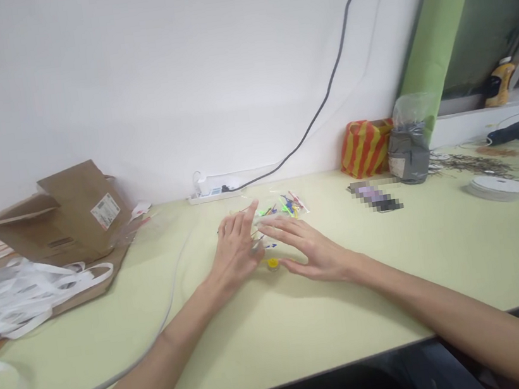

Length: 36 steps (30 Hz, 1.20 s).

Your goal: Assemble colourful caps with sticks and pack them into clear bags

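Note:
Both hands hover over the middle of the table around a loose heap of small bright plastic sticks (293,205) in green, blue, red and white. My left hand (235,248) has its fingers raised and apart from the thumb, with nothing visible gripped. Stretched out toward it are the fingers of my right hand (312,248), its thumb held low and apart. A small round container with a yellow top (273,263) stands on the table between the two thumbs. Some of the sticks and pale, clear material lie partly hidden behind my fingers.
A cardboard box (79,221) with white strapping (28,292) is at the left. A grey cable (170,311) crosses the pale green table (280,351). Behind sits a power strip (214,194); rightward are a striped bag (363,149), a blurred phone-like item (374,197) and a white spool (497,187).

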Each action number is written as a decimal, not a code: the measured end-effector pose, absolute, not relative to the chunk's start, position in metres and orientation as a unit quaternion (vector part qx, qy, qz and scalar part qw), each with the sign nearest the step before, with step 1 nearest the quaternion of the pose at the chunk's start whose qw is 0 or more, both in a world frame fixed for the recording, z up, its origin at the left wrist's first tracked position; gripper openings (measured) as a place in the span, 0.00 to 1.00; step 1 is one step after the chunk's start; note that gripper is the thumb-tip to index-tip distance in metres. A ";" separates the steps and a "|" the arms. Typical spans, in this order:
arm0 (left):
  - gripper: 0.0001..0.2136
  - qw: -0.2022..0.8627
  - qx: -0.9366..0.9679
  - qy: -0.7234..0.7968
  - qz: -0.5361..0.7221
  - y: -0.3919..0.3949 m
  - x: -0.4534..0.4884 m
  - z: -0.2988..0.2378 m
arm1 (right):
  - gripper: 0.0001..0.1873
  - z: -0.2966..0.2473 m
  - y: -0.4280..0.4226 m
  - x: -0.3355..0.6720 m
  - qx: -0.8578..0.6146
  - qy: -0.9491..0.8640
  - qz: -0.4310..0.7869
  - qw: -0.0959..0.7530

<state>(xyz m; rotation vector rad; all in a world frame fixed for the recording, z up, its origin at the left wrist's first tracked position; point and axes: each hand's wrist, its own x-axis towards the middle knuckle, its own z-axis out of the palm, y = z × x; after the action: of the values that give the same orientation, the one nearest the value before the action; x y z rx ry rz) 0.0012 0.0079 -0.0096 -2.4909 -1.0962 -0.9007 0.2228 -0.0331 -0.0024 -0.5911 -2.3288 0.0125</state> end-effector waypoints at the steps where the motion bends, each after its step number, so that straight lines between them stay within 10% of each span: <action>1: 0.42 0.139 -0.860 -0.378 -0.314 0.008 0.001 -0.009 | 0.25 -0.004 -0.032 0.222 -0.234 -0.898 -0.005 0.373; 5: 0.40 0.140 -0.863 -0.364 -0.320 0.008 0.001 -0.006 | 0.07 -0.008 -0.028 0.222 -0.261 -0.843 -0.062 0.466; 19: 0.23 0.006 -0.806 -0.456 -0.378 0.018 -0.010 -0.004 | 0.12 -0.013 -0.030 0.224 -0.282 -0.770 0.034 0.571; 29: 0.25 -0.376 -0.583 -0.439 -0.570 0.034 -0.015 -0.005 | 0.22 -0.030 -0.012 0.215 -0.375 -0.881 0.098 0.272; 36: 0.23 -0.424 -0.585 -0.369 -0.584 0.024 -0.007 -0.001 | 0.23 -0.038 -0.004 0.214 -0.385 -0.876 0.099 0.274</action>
<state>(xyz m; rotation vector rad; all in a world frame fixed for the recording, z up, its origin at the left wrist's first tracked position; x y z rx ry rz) -0.0069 0.0244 -0.0015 -2.5984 -1.6364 -2.5918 0.2142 -0.0042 -0.0383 -1.0360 -2.3549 0.2669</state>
